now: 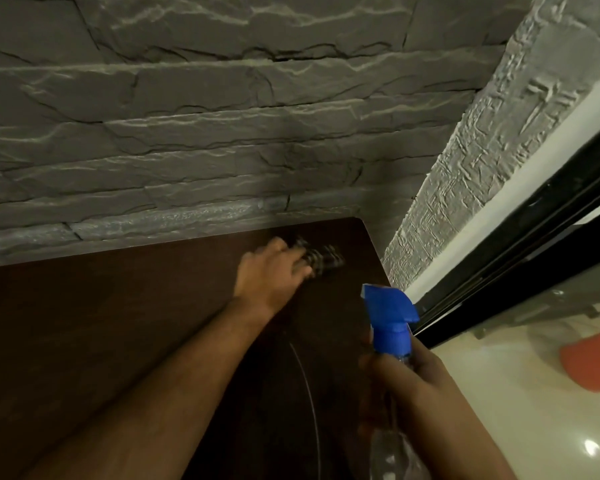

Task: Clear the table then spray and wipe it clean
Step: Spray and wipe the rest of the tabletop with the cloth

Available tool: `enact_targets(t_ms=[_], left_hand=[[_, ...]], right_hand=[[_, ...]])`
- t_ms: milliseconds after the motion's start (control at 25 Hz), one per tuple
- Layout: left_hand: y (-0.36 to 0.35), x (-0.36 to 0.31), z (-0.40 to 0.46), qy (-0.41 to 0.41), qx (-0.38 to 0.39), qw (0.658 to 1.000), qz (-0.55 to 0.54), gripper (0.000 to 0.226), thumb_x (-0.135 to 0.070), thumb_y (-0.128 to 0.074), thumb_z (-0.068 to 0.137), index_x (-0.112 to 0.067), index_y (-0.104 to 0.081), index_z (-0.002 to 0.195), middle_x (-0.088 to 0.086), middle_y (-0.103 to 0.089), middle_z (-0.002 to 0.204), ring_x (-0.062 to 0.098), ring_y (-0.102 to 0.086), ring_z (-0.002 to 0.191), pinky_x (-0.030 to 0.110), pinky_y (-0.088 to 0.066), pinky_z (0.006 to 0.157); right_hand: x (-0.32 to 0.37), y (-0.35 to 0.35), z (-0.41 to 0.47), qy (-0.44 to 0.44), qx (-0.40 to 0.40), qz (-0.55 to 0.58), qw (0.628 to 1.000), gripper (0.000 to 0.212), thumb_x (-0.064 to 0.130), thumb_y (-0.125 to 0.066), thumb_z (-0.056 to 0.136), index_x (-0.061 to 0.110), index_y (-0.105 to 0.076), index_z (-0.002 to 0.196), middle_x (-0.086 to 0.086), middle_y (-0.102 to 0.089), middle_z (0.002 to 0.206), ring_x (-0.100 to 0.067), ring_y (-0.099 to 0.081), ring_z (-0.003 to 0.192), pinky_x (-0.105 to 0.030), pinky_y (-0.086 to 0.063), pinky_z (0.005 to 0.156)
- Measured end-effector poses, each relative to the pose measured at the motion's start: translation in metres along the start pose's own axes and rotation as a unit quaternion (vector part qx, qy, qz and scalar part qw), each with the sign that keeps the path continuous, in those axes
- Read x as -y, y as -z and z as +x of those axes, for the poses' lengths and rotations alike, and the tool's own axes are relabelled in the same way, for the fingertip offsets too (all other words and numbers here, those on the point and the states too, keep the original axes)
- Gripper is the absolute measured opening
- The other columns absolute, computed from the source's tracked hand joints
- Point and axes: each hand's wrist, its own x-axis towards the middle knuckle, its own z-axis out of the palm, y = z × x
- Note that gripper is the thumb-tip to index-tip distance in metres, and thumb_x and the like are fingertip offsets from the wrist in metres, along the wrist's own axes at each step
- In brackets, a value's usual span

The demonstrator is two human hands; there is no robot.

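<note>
The dark brown table (118, 323) fills the lower left, set against a grey stone wall. My left hand (274, 271) reaches to the table's far right corner and presses a checkered cloth (323, 258) flat on the surface; the cloth is blurred. My right hand (406, 379) holds a clear spray bottle with a blue trigger head (390, 317) upright above the table's right edge, nozzle pointing toward the far corner.
A grey stone wall (222, 133) runs behind the table and a textured grey wall (482, 150) stands at the right. A black door frame (534, 244) borders a glossy cream floor (534, 427), where an orange object (596, 362) lies.
</note>
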Motion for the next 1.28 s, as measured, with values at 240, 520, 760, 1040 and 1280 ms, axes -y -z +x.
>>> enact_targets(t_ms=[240, 520, 760, 1040, 1280], left_hand=[[0.002, 0.006, 0.012, 0.214, -0.077, 0.974, -0.022, 0.039, -0.045, -0.053, 0.092, -0.023, -0.060, 0.123, 0.009, -0.056, 0.119, 0.027, -0.059, 0.100, 0.038, -0.048, 0.082], [-0.014, -0.035, 0.051, 0.094, -0.022, 0.995, 0.007, 0.037, -0.046, -0.049, 0.093, -0.027, -0.056, 0.125, 0.002, -0.053, 0.121, 0.020, -0.056, 0.101, 0.038, -0.046, 0.085], [-0.038, -0.101, 0.053, -0.031, 0.029, 0.998, -0.041, 0.037, -0.045, -0.050, 0.094, -0.028, -0.053, 0.127, 0.001, -0.048, 0.123, 0.018, -0.051, 0.106, 0.038, -0.041, 0.092], [-0.040, -0.121, 0.059, -0.030, 0.060, 0.998, -0.009, 0.033, -0.044, -0.048, 0.095, -0.028, -0.055, 0.123, 0.003, -0.049, 0.123, 0.019, -0.052, 0.104, 0.041, -0.041, 0.093], [-0.024, -0.079, 0.059, 0.135, -0.030, 0.990, -0.014, 0.031, -0.044, -0.049, 0.094, -0.025, -0.059, 0.116, 0.003, -0.053, 0.118, 0.019, -0.053, 0.100, 0.037, -0.041, 0.084]], right_hand=[[-0.002, 0.011, 0.005, -0.012, 0.014, 0.019, 1.000, 0.038, 0.019, -0.073, 0.066, 0.023, -0.057, 0.100, -0.005, -0.054, 0.046, -0.022, -0.054, 0.043, -0.032, -0.049, 0.046], [0.000, 0.022, 0.011, -0.008, 0.027, 0.018, 0.999, 0.054, 0.018, -0.065, 0.052, 0.025, -0.056, 0.105, -0.005, -0.057, 0.044, -0.019, -0.056, 0.040, -0.028, -0.048, 0.043], [0.012, 0.038, 0.015, 0.001, 0.020, -0.005, 1.000, 0.044, 0.016, -0.060, 0.048, 0.025, -0.055, 0.090, 0.005, -0.062, 0.041, -0.004, -0.059, 0.036, -0.012, -0.043, 0.034], [0.006, 0.048, 0.014, -0.003, 0.014, -0.015, 1.000, 0.053, 0.021, -0.063, 0.049, 0.028, -0.053, 0.101, 0.005, -0.065, 0.047, -0.007, -0.061, 0.041, -0.016, -0.047, 0.039], [0.004, 0.049, 0.006, 0.013, -0.021, -0.029, 0.999, 0.043, 0.024, -0.064, 0.049, 0.035, -0.055, 0.090, 0.005, -0.067, 0.054, 0.001, -0.063, 0.047, -0.017, -0.046, 0.049]])
